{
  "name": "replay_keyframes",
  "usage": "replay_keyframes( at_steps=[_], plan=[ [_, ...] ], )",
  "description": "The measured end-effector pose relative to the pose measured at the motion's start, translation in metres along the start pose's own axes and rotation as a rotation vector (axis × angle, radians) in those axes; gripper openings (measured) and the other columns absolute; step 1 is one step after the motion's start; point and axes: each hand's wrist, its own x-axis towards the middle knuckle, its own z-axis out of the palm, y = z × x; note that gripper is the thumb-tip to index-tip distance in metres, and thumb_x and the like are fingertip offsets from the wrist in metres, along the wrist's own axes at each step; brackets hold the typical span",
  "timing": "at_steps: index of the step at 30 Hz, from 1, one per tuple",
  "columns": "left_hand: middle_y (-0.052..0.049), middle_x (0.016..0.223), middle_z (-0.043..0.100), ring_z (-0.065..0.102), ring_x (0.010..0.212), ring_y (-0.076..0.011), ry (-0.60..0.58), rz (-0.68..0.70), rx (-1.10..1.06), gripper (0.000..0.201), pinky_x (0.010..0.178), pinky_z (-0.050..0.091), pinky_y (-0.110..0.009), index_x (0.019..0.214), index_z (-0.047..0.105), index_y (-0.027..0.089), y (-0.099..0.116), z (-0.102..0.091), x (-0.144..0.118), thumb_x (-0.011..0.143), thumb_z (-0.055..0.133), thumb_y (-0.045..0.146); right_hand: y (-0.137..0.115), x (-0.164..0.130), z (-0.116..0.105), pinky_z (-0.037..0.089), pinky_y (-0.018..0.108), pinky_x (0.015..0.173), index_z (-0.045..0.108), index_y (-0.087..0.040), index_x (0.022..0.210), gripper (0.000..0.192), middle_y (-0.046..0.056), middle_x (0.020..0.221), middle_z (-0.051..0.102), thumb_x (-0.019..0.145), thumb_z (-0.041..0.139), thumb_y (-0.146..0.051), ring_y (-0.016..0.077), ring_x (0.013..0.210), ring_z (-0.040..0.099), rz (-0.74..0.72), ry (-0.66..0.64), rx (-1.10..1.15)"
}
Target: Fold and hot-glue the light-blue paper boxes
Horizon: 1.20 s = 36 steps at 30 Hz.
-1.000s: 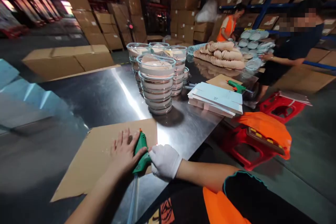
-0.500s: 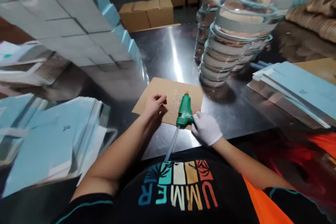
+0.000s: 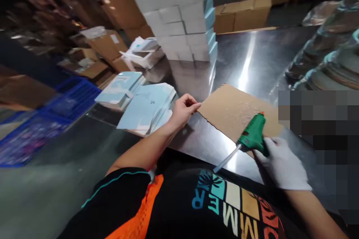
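My right hand [image 3: 286,164], in a white glove, grips the handle of a green hot glue gun [image 3: 254,130]. Its orange nozzle points away from me over a brown cardboard sheet [image 3: 224,110], and a clear glue stick [image 3: 227,158] sticks out of its back end. Strands of dried glue lie on the cardboard. Bare and curled, my left hand [image 3: 183,112] has thumb and forefinger together beside the cardboard's left corner. Whether anything is pinched there, or the corner is touched, I cannot tell. Left of that hand lies a stack of light blue printed cartons, apparently flat [image 3: 148,104].
A tall wall of white boxes [image 3: 179,18] stands behind on the metal table [image 3: 232,59]. Another blue stack [image 3: 120,86] lies farther left. Stacked glass bowls [image 3: 336,71] stand at right, blurred. Blue crates [image 3: 64,101] sit on the floor at left. A pixelated patch hides the right edge.
My view has swung left. My left hand has moved off the cardboard's middle to its left corner. The glue gun stays in my right hand, its nozzle now tilted more to the right.
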Motion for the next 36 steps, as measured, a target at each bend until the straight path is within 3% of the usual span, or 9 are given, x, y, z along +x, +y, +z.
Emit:
replay_keyframes(
  at_steps=[3,5,7,9,14,20,24,28,36],
  plan=[
    [0.007,0.055,0.054,0.048,0.046,-0.0088,0.345,0.081,0.134,0.022,0.045,0.037,-0.02,0.069,0.054,0.021,0.02,-0.064,0.013,0.068,0.076,0.024,0.011,0.014,0.004,0.035,0.033,0.056,0.067,-0.022,0.093,0.026,0.014,0.101,0.067,0.096,0.063,-0.048,0.0219,0.065,0.056,-0.008,-0.022,0.05],
    [0.007,0.056,0.056,0.047,0.045,-0.0086,0.469,0.074,0.222,0.021,0.044,0.036,-0.02,0.069,0.054,0.021,0.025,-0.094,0.011,0.068,0.075,0.025,0.009,0.017,0.003,0.039,0.034,0.057,0.068,-0.022,0.093,0.022,0.014,0.102,0.068,0.096,0.063,-0.044,0.0247,0.071,0.06,-0.017,-0.025,0.062],
    [0.005,0.054,0.056,0.048,0.045,-0.0093,0.426,0.033,0.294,0.022,0.045,0.036,-0.02,0.067,0.056,0.02,0.02,-0.106,0.004,0.073,0.073,0.033,-0.003,0.013,0.001,0.046,0.035,0.063,0.07,-0.021,0.099,0.019,0.016,0.106,0.069,0.095,0.063,-0.037,0.0276,0.082,0.065,-0.028,-0.039,0.081],
    [0.001,0.054,0.059,0.051,0.047,-0.0114,0.255,-0.015,0.363,0.028,0.048,0.039,-0.022,0.065,0.06,0.02,0.007,-0.1,-0.004,0.08,0.068,0.042,-0.021,0.007,-0.001,0.053,0.037,0.072,0.072,-0.017,0.108,0.022,0.018,0.111,0.07,0.095,0.062,-0.03,0.0294,0.093,0.067,-0.03,-0.072,0.108],
    [-0.004,0.073,0.074,0.065,0.069,-0.0185,-0.227,0.053,0.601,0.016,0.067,0.05,-0.029,0.075,0.073,0.019,-0.027,-0.031,-0.016,0.08,0.073,0.035,-0.059,-0.005,-0.001,0.059,0.042,0.092,0.068,-0.01,0.13,0.037,0.022,0.128,0.068,0.096,0.059,-0.02,0.0321,0.11,0.067,-0.031,-0.156,0.237],
    [-0.008,0.095,0.078,0.069,0.079,-0.0191,-0.655,0.3,0.673,0.009,0.077,0.052,-0.03,0.09,0.077,0.019,-0.035,0.076,-0.023,0.088,0.074,0.026,-0.059,-0.026,0.011,0.06,0.049,0.103,0.071,-0.015,0.124,0.032,0.02,0.138,0.067,0.093,0.062,-0.02,0.0325,0.123,0.067,-0.078,0.003,0.504],
    [-0.008,0.097,0.079,0.069,0.08,-0.0193,-0.692,0.285,0.759,0.009,0.08,0.052,-0.031,0.093,0.078,0.018,-0.031,0.135,-0.016,0.092,0.074,0.026,-0.051,-0.03,0.026,0.062,0.046,0.103,0.071,-0.016,0.127,0.036,0.018,0.138,0.067,0.093,0.061,-0.02,0.0293,0.122,0.069,-0.094,0.114,0.637],
    [-0.012,0.098,0.081,0.072,0.085,-0.0238,-0.652,0.208,0.897,0.017,0.078,0.051,-0.032,0.097,0.081,0.016,-0.028,0.174,-0.004,0.093,0.076,0.032,-0.052,-0.029,0.032,0.062,0.045,0.102,0.071,-0.014,0.13,0.039,0.019,0.139,0.067,0.093,0.059,-0.02,0.029,0.12,0.07,-0.105,0.129,0.671],
    [-0.01,0.078,0.077,0.066,0.07,-0.022,-0.71,0.17,1.029,0.015,0.067,0.046,-0.03,0.085,0.081,0.015,-0.025,0.193,0.011,0.091,0.073,0.027,-0.057,-0.028,0.027,0.062,0.046,0.097,0.07,-0.011,0.128,0.036,0.02,0.137,0.066,0.096,0.056,-0.019,0.0301,0.115,0.068,-0.119,0.127,0.646]
  ],
)
